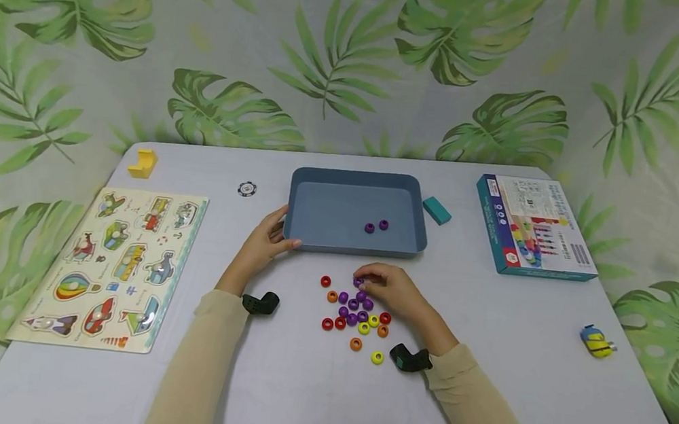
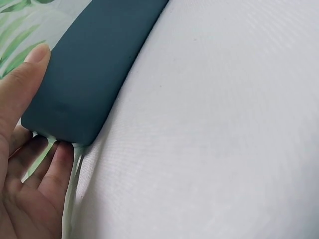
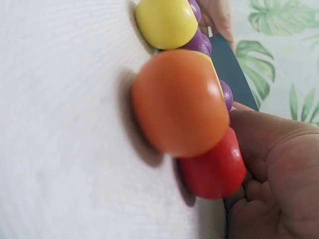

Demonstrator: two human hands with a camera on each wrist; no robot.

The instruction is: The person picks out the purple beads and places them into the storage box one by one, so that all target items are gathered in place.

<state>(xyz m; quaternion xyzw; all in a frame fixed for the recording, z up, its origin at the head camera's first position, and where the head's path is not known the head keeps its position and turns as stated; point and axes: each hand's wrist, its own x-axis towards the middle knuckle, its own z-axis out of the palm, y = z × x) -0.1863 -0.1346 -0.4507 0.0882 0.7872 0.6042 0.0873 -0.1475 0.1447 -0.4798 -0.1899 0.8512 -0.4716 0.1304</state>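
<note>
A blue-grey tray [image 1: 334, 208] lies at the back of the table, with two purple beads [image 1: 370, 228] inside. My left hand [image 1: 261, 245] holds its near left corner, thumb along the near rim and fingers against the end wall [image 2: 65, 134]. In front of the tray, my right hand [image 1: 394, 291] pinches a purple bead [image 1: 358, 283] between thumb and fingers. Just below that hand lies a loose cluster of purple beads [image 1: 353, 304], with red, orange and yellow ones around it. In the right wrist view, an orange bead [image 3: 179, 102] and a red bead [image 3: 214, 169] partly cover the hand.
A wooden picture puzzle board [image 1: 116, 265] lies on the left, a yellow block [image 1: 143, 164] behind it. Left of the tray is a poker chip [image 1: 247, 189]; right of it, a teal block [image 1: 437, 210]. A toy box [image 1: 540, 228] and a small yellow-blue toy [image 1: 597, 341] lie farther right.
</note>
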